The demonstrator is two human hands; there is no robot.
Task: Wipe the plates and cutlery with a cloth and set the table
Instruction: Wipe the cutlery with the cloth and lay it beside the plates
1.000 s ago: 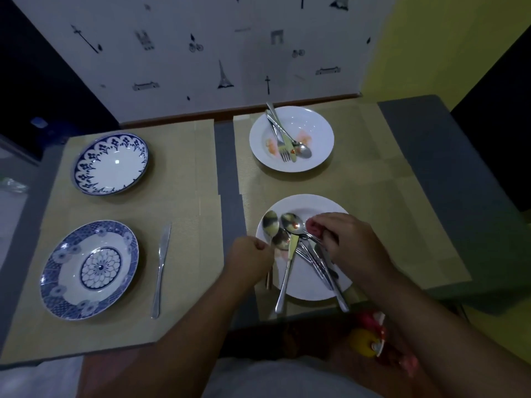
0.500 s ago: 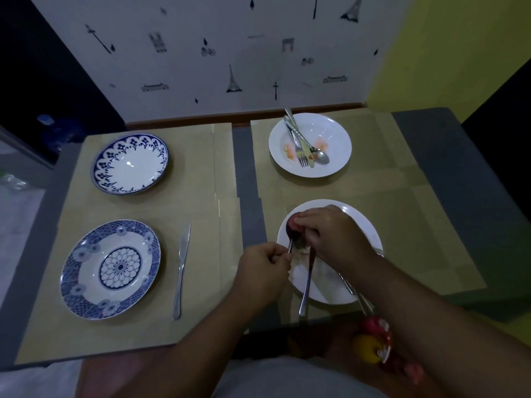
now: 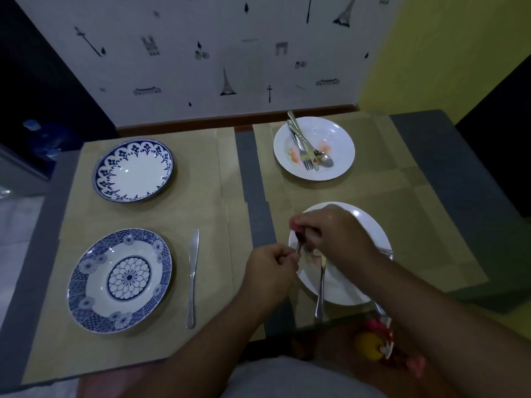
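My left hand (image 3: 270, 265) pinches the handle of a spoon (image 3: 299, 245) over the near white plate (image 3: 370, 228). My right hand (image 3: 330, 234) holds a small pinkish cloth (image 3: 293, 224) closed over that spoon's bowl, which is mostly hidden. Another spoon (image 3: 321, 285) lies on the plate with its handle over the near rim. More cutlery handles (image 3: 385, 250) stick out from under my right forearm. A second white plate (image 3: 342, 133), smeared with food, carries a fork, knife and spoon (image 3: 306, 150).
Two blue-patterned plates sit on the left placemat, one far (image 3: 133, 170) and one near (image 3: 120, 280). A table knife (image 3: 193, 278) lies right of the near one. A red and yellow object (image 3: 373, 337) sits below the table edge. The wall runs along the table's far side.
My left hand has lifted one spoon out of the pile on the near plate. My right hand with the cloth has closed over its bowl, covering the other spoons.
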